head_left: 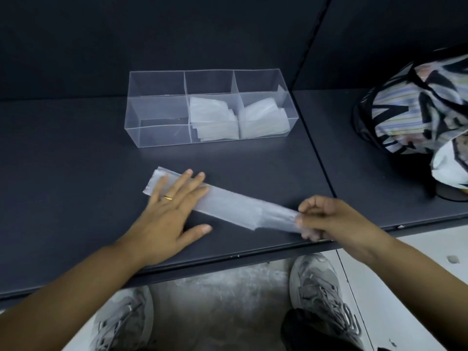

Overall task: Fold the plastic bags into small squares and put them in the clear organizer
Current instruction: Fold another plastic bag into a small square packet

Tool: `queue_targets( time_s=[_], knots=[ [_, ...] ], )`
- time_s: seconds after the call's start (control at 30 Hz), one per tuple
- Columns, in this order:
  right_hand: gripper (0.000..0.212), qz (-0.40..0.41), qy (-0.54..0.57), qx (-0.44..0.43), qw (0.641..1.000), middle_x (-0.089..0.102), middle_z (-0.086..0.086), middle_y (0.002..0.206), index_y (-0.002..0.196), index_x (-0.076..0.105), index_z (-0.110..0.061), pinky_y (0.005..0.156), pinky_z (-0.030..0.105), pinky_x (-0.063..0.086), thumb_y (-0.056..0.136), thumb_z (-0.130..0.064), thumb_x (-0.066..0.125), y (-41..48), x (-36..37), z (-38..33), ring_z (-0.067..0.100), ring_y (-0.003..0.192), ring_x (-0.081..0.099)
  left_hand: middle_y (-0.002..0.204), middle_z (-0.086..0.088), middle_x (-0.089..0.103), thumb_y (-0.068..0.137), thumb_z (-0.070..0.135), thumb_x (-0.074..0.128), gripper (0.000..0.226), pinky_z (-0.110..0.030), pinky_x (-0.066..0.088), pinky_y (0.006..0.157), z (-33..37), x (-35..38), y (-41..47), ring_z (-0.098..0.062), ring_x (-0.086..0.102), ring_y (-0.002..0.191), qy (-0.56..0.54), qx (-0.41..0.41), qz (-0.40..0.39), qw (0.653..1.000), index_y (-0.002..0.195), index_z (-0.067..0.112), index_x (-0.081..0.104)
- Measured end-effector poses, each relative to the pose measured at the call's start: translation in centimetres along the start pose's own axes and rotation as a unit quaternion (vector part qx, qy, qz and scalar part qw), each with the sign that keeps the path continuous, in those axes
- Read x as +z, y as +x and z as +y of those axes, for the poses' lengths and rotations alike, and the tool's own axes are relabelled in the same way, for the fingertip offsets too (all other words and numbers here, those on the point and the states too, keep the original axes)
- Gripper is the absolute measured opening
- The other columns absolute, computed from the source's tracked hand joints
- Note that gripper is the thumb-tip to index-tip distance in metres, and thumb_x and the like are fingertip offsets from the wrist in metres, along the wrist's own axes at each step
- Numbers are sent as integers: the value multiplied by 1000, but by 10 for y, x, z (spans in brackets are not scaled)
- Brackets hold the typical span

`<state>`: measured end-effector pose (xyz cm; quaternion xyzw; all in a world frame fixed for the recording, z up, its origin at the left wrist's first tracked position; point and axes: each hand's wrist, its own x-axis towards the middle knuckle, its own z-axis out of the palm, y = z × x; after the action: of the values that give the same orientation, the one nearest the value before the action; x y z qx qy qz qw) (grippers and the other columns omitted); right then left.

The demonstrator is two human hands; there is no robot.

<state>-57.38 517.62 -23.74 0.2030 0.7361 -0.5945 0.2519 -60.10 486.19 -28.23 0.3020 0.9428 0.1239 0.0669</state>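
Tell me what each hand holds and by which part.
The right hand pinches the folded plastic bag at its right end. The left hand lies flat on its left part, pressing rather than gripping.

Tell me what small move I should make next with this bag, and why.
Probably fold the right end over toward the left hand. The bag is a long narrow strip, not yet a square. The left hand presses its left part flat, anchoring it, and the right hand pinches the right end, so it looks ready to be carried across.
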Motion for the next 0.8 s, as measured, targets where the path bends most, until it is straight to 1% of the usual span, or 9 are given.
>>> queue_targets(
  time_s=[0.17,0.23,0.33,0.4,0.47,0.53,0.6,0.7,0.8],
  knots=[
    [22,-52,67,55,995,61,11,72,98,62,-4,47,23,48,78,-2,69,-43,13,-10,20,56,62,159,7,-5,85,66,40,92,-23,-9,117,108,17,8,-3,-13,145,-149,53,36,987,150,19,-4],
    [26,-103,67,50,991,62,14,76,94,66,-7,49,22,48,70,-13,73,-55,20,-21,19,58,62,156,13,8,88,52,47,80,-20,3,118,134,19,5,3,-1,144,-258,17,89,962,149,24,3],
    [28,-137,28,1,990,64,11,71,82,70,-13,47,21,45,64,-33,73,-60,27,-42,16,56,59,139,19,46,86,19,54,55,-29,40,105,141,7,3,2,45,127,-446,-66,145,881,140,28,45],
    [38,-59,-17,-73,995,64,4,70,78,68,-14,48,19,42,64,-49,65,-50,24,-50,12,52,55,115,13,66,94,23,53,31,-27,47,94,135,-6,3,-6,62,103,-535,-104,141,827,120,36,65],
    [43,-11,-44,-152,987,68,-9,81,92,68,-19,54,18,43,71,-55,58,-32,20,-53,10,55,52,109,10,70,95,36,53,21,-15,44,91,123,-18,6,-5,64,102,-597,-144,137,778,109,35,69],
    [37,-117,-42,-195,973,69,-12,108,117,61,-22,58,18,42,88,-44,59,-17,28,-50,10,57,47,108,4,72,91,32,51,30,-15,46,92,107,-24,9,-7,65,107,-668,-179,125,711,110,19,69],
    [44,-220,-35,-170,960,65,-1,122,131,50,-20,55,20,40,89,-25,63,-4,45,-40,15,61,45,108,-5,72,90,29,51,34,-25,50,94,91,-25,12,-16,66,107,-732,-211,107,639,113,11,67],
    [46,-236,-56,-120,963,69,2,111,128,48,-20,54,23,42,87,-12,68,11,73,-25,22,65,46,113,-12,70,89,27,51,36,-31,55,88,73,-21,13,-22,66,108,-799,-229,96,548,117,7,63],
    [28,-168,-68,-92,979,71,1,84,112,56,-15,50,24,45,87,-9,68,17,90,-13,12,51,51,116,-13,69,97,22,47,32,-31,56,83,60,-13,14,-22,65,110,-818,-244,98,511,120,5,60]
  ],
)
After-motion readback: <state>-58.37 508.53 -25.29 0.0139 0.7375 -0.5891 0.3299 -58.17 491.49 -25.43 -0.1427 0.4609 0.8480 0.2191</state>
